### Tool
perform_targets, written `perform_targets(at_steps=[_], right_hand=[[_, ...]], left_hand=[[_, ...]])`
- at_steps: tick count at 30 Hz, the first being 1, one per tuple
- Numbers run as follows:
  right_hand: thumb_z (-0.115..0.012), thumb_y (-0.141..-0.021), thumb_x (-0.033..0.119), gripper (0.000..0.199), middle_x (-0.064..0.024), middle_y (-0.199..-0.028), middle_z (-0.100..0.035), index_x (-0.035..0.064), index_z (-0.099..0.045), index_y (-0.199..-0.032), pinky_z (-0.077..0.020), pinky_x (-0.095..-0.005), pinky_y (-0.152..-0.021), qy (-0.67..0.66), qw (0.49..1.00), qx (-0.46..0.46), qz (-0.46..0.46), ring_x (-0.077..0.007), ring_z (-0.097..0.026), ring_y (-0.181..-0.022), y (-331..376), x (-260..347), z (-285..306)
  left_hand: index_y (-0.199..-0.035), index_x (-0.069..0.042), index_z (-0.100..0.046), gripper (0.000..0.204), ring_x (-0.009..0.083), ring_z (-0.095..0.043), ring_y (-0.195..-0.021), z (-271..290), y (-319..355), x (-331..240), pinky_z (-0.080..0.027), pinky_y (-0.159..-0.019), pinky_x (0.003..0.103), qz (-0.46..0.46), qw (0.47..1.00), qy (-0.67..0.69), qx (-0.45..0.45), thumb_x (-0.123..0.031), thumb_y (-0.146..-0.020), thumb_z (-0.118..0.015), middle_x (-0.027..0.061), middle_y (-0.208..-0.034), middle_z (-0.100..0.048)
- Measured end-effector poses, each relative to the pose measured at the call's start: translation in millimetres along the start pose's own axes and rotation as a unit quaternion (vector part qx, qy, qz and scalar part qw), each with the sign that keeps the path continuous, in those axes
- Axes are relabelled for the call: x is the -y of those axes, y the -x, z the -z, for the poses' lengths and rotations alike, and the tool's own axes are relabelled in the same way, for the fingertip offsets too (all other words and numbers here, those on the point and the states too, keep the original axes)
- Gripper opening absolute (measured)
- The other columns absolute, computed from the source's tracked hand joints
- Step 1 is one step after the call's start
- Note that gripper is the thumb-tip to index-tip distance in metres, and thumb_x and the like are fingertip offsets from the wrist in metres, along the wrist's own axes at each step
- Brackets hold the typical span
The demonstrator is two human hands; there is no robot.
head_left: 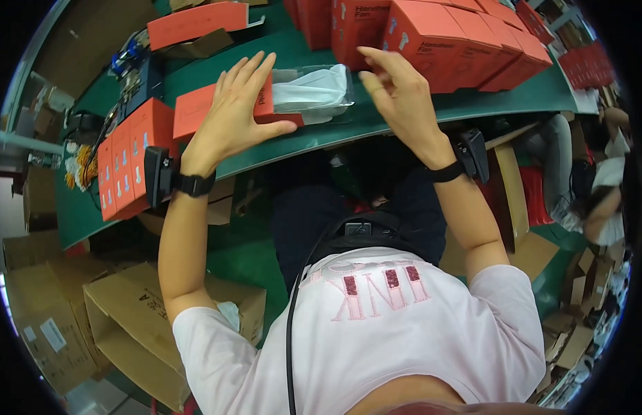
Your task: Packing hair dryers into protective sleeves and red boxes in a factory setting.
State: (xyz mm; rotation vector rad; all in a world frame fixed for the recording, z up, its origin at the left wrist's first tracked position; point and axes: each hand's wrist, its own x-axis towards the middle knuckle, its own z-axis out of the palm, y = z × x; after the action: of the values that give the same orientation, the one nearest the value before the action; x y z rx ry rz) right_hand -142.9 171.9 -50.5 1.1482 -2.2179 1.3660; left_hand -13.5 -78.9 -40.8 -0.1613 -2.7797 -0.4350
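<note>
A red carton (194, 111) lies on its side on the green table. From its right end sticks a clear plastic tray (350, 97) carrying something in a whitish wrapper (312, 88). My left hand (234, 114) lies over the carton, fingers stretched and thumb spread toward the tray; whether it presses on the carton I cannot tell. To the right of the tray, my right hand (402, 95) is raised with fingers bent and apart, nothing between them. Its fingertips are close to the upright red boxes behind.
Several red boxes (431, 45) stand in rows at the far right, and more (135, 155) at the table's left edge. A flattened red carton (196, 26) and a blue-black tool (137, 72) lie far left. An open brown carton (137, 325) stands on the floor at left.
</note>
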Motion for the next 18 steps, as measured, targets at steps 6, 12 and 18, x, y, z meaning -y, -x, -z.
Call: perform_targets(at_steps=[6,12,18], right_hand=[[-0.070,-0.083,0.032,0.034,-0.0179,-0.110,-0.068,0.0078,-0.077,-0.106,-0.0550,-0.0460,-0.086,0.185,0.946,0.266,-0.030,-0.0379,-0.065,-0.099,-40.0,12.6,-21.1],[-0.063,-0.074,0.012,0.014,-0.0162,-0.085,-0.067,0.0002,-0.070,-0.077,-0.0522,-0.0441,-0.072,0.193,0.971,0.103,0.094,-0.0326,-0.062,-0.084,-16.3,-22.4,-79.5],[-0.058,-0.092,0.010,0.012,-0.0162,-0.094,-0.055,-0.0015,-0.055,-0.093,-0.0440,-0.0440,-0.084,0.027,0.994,0.031,0.099,-0.0345,-0.054,-0.093,-11.9,-8.3,-60.3]], left_hand=[[-0.148,-0.008,-0.048,0.070,0.0365,-0.050,-0.129,-14.5,-32.6,-20.8,-0.029,-0.116,0.056,-0.055,0.998,0.028,-0.009,-0.035,-0.088,-0.072,0.0173,-0.135,-0.059],[-0.139,-0.007,-0.057,0.076,0.0320,-0.057,-0.122,-29.6,-20.0,-8.8,-0.030,-0.116,0.052,0.004,0.987,0.159,0.005,-0.017,-0.069,-0.086,0.0124,-0.126,-0.064],[-0.130,-0.008,-0.063,0.066,0.0310,-0.054,-0.129,-26.4,-24.2,-12.9,-0.025,-0.119,0.055,-0.003,0.994,0.106,0.011,-0.024,-0.070,-0.086,0.0112,-0.134,-0.063]])
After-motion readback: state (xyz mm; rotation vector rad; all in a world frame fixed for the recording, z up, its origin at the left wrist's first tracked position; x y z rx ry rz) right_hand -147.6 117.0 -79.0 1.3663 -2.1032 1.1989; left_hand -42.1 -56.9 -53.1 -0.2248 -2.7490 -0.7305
